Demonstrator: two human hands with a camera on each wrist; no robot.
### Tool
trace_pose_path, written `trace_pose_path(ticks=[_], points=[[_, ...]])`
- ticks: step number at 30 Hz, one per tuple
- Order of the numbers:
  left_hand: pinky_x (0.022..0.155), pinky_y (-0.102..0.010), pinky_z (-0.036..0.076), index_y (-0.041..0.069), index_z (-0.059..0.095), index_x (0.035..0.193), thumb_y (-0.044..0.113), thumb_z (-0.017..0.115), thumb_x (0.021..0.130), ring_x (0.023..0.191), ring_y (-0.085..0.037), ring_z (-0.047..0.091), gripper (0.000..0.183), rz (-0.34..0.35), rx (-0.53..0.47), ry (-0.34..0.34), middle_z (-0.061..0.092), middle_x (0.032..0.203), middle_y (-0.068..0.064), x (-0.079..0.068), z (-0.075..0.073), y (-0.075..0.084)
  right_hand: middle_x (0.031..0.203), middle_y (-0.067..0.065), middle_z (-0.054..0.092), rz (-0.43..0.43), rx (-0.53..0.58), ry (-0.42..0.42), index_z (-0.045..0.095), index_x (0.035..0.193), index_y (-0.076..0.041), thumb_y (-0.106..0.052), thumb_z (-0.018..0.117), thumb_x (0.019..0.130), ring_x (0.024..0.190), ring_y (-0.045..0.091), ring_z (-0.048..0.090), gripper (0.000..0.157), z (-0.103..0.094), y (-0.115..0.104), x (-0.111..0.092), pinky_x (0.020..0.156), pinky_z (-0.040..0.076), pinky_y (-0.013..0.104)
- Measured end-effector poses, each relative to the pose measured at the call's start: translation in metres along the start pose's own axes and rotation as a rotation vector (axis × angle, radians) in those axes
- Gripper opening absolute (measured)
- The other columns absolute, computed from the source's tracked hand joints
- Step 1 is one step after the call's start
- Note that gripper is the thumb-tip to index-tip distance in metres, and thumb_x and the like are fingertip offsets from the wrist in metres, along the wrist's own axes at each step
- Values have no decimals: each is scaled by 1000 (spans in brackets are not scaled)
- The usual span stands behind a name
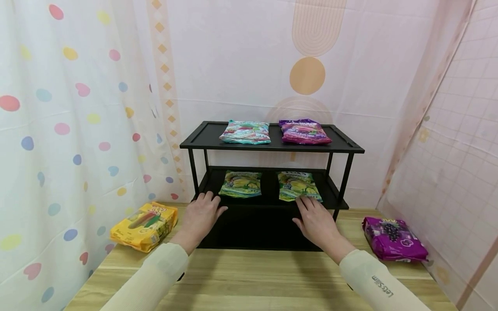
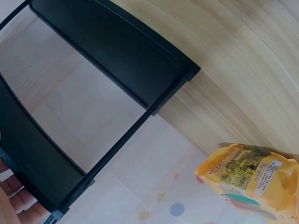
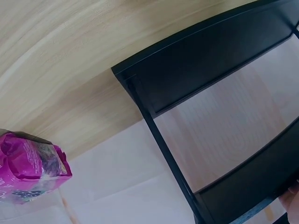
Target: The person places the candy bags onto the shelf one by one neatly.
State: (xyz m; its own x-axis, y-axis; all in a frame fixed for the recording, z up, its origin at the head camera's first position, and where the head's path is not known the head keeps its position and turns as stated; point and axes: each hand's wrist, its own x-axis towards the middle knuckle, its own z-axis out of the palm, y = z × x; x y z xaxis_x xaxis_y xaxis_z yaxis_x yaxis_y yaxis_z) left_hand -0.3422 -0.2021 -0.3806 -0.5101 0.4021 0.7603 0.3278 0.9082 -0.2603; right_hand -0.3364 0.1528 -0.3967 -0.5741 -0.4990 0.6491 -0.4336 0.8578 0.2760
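Note:
My left hand (image 1: 200, 216) is at the left end of the front edge of a black rack's middle shelf (image 1: 269, 198), fingers over the edge and thumb out to the side. Behind it on that shelf lies a green and yellow packet (image 1: 241, 184). My right hand (image 1: 317, 220) has its fingertips at the front of a second green and yellow packet (image 1: 298, 186), near the shelf edge; whether they touch it I cannot tell. In the left wrist view the fingers (image 2: 21, 200) show beyond the shelf's edge, the packets hidden.
The top shelf (image 1: 274, 137) bears a teal and white packet (image 1: 246, 132) and a purple packet (image 1: 304, 132). On the wooden table (image 1: 253, 280) lie a yellow packet (image 1: 145, 226) to the left and a purple grape-print packet (image 1: 394, 239) to the right. Patterned curtains (image 1: 233, 56) hang behind.

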Motion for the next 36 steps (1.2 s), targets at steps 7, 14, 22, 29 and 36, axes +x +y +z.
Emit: trace_pose_path(ticks=[7,14,22,29,36], points=[[53,-40,53,6,66,90,40,73,90,72,-30,59,34,8,-9,12,60,85,-13,0,1,-1,132,20,57,15,13,-8,54,138,3,-37,71,93,120,35,56,63,1,0,1,98,48,43],[53,-40,53,6,66,91,40,72,91,73,-30,60,34,6,-9,5,60,86,-13,0,1,0,134,20,57,26,35,-20,53,139,3,-37,71,93,122,35,55,63,-1,1,1,101,46,44],[53,-39,53,6,66,91,39,73,91,72,-30,59,34,13,-7,13,59,85,-13,0,-1,0,138,21,55,30,54,-43,51,141,4,-37,70,93,127,35,52,65,-2,1,2,105,42,46],[53,-40,53,6,66,91,39,72,91,73,-30,60,33,10,-15,4,60,86,-13,0,-2,0,138,22,54,31,82,-52,52,140,4,-37,73,91,127,36,52,67,-1,2,4,105,41,47],[54,-40,53,6,66,92,39,71,92,75,-31,60,33,0,-21,-14,60,87,-13,0,-1,-1,142,23,51,52,122,-109,50,142,3,-40,70,93,131,37,48,69,-2,4,6,107,39,48]])
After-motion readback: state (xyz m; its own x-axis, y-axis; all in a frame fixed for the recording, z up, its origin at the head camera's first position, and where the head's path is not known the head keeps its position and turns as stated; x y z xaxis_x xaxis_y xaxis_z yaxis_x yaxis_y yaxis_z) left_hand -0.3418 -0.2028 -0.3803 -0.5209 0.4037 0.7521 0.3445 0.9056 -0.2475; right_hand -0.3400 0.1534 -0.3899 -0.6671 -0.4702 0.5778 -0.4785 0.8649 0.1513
